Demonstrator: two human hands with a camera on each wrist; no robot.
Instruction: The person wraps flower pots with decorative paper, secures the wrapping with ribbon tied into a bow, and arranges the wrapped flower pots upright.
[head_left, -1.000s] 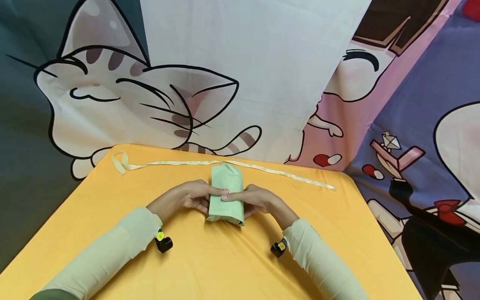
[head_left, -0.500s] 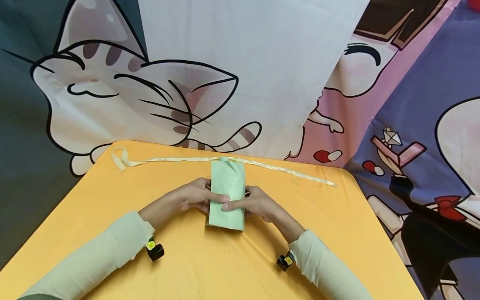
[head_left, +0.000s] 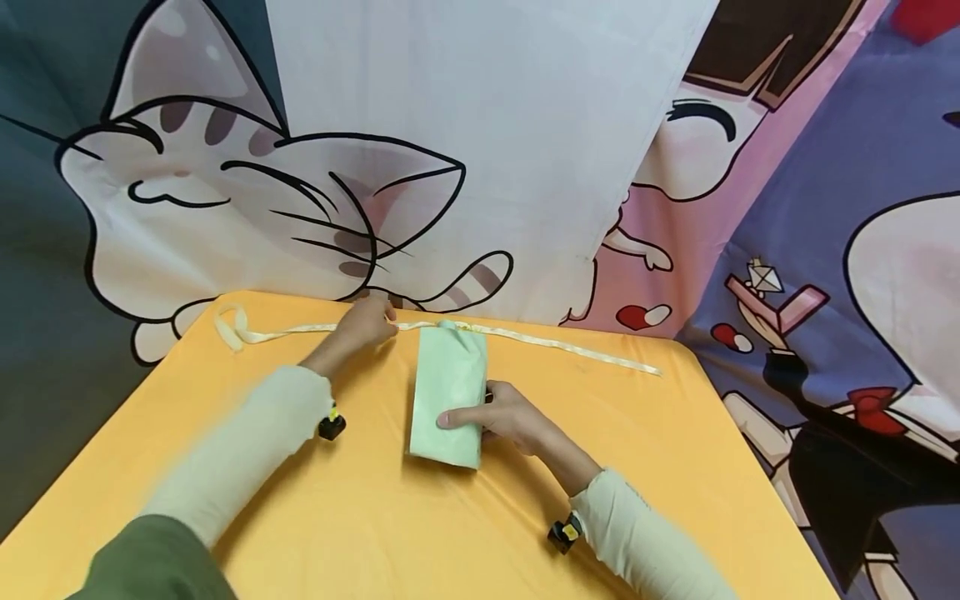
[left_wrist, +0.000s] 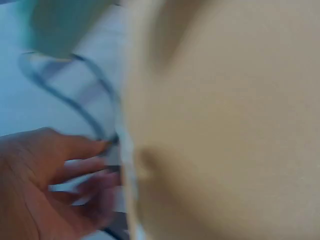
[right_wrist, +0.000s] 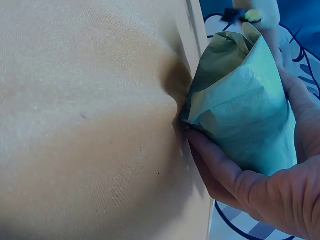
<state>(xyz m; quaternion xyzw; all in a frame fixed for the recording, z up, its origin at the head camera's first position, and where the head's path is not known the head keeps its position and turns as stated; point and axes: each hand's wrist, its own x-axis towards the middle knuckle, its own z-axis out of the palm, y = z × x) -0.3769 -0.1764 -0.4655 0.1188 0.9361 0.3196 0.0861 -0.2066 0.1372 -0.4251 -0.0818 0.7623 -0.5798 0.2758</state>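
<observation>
A light green paper-wrapped packet [head_left: 448,387] is held by my right hand [head_left: 510,417], with the thumb laid across its upper face. In the right wrist view, the packet's gathered paper end [right_wrist: 240,45] has loose folds, and the fingers [right_wrist: 220,160] wrap round its side. My left hand [head_left: 366,323] reaches over the thin pale ribbon [head_left: 570,343] near the back edge, its fingers loosely bent. In the blurred left wrist view, the left fingertips [left_wrist: 102,145] come close to the ribbon [left_wrist: 127,155], and nothing shows between them.
A yellow cloth [head_left: 360,517] covers the table. The ribbon stretches along its far edge, curling into a loop at the left and passing the packet's far end. Behind stands a printed cartoon backdrop [head_left: 525,150] with a cat. Each wrist wears a small black camera [head_left: 564,533].
My left hand has let go of the packet and moved away to the far left, by the ribbon. The right hand keeps holding the packet, now turned with its flat face up.
</observation>
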